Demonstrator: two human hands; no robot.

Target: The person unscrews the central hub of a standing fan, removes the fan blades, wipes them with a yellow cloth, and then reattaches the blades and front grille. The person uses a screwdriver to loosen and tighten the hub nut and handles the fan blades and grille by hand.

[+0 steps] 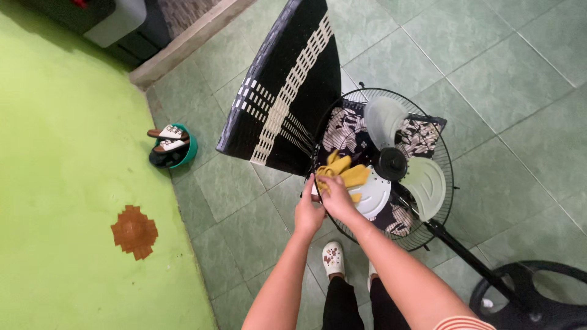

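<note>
I see my right hand [338,198] squeezing a soft yellow cloth [342,174] on a fan blade [374,194]. My left hand [307,214] maybe grips the wire guard [441,137]. The thin blade bends, so hold gently.

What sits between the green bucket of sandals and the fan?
In the head view, the black woven chair stands between the green bucket and the fan, on green floor tiles.
</note>
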